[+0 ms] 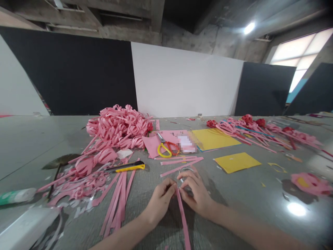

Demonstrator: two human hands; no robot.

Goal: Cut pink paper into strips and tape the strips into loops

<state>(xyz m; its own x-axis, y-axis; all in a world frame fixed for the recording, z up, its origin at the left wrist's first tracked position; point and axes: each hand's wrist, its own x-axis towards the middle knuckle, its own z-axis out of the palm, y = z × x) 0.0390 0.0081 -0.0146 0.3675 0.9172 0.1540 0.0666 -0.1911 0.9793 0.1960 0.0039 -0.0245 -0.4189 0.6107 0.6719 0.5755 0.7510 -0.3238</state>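
A long, narrow pink paper strip (182, 212) runs from between my two hands down toward the near edge of the view. At its upper end, my left hand (160, 198) is closed, with thumb and forefinger pinched on the paper. My right hand (197, 195) faces it from the other side, fingers curled and fingertips at the strip's edge; the exact contact is partly hidden. Just beyond the right fingers lies a clear ring (186, 169) that looks like a tape roll, partly covered by them. More pink strips (179, 161) lie flat past my hands.
Yellow-handled scissors (164, 150) rest on pink paper (148, 143). A yellow utility knife (130, 167) lies across cut strips (117, 203). Behind is a pink paper-loop heap (119, 126). Yellow sheets (237, 162), paper flowers (310, 183), a glue bottle (18, 196) and a white box (28, 225) surround me.
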